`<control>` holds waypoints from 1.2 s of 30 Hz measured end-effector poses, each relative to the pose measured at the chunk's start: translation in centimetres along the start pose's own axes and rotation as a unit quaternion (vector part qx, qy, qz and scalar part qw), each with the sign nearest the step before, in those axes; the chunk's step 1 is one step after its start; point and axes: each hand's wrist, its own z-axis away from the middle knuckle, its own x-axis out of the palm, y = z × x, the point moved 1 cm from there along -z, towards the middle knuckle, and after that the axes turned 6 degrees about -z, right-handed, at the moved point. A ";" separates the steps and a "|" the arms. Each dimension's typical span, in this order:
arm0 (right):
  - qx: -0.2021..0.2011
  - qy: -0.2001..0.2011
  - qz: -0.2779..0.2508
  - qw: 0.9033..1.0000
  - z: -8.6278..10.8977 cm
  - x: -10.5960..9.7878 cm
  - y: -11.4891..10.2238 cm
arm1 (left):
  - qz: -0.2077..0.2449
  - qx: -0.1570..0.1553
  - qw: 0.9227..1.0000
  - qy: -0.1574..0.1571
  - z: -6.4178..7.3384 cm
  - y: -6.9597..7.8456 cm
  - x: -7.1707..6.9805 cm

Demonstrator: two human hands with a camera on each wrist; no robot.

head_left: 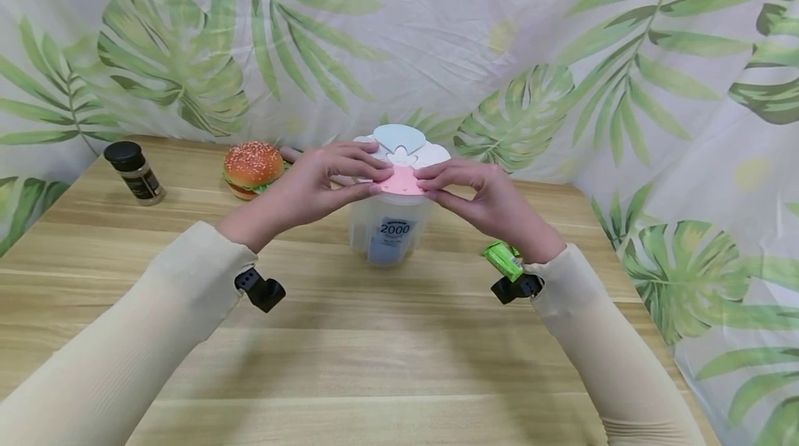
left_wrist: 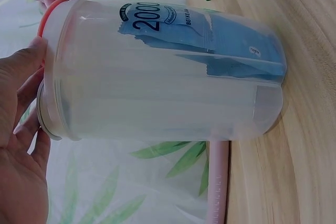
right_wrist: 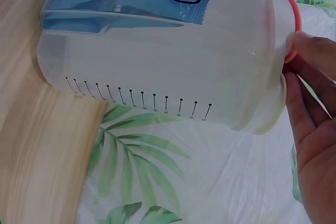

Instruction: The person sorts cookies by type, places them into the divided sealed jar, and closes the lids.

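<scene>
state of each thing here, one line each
Container: upright on the table, lid on
Blue packet: inside the container
Pink flap: touched by both hands; whether fully latched, can't tell
Left hand: thumb and fingers at the pink flap
Right hand: same, opposite side
Black-capped bottle: upright, capped
Burger: resting on the table
Green packet: lying on the table

The number 2000 stands large on the 6 o'clock side of the clear container [head_left: 390, 210], with an arched banner above it too small to read. Below it, sideways in the wrist views, letters seem to spell BEIKEJIA. A scale [right_wrist: 143, 99] runs down the wall, its numerals illegible. Toward 9 o'clock, the black-capped jar [head_left: 136, 170] has a label [head_left: 147, 185] that cannot be read.
</scene>
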 end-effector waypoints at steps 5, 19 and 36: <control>-0.018 -0.002 0.016 1.000 0.1 0.0 -0.1 | -0.010 0.007 1.000 -0.001 0.0 0.1 0.0; -0.042 0.009 0.045 0.998 0.8 0.1 -0.1 | -0.057 0.028 0.998 0.007 0.0 0.5 0.3; 0.131 0.227 -0.219 0.940 0.1 1.4 7.4 | 0.075 -0.210 0.953 0.204 5.7 2.3 7.9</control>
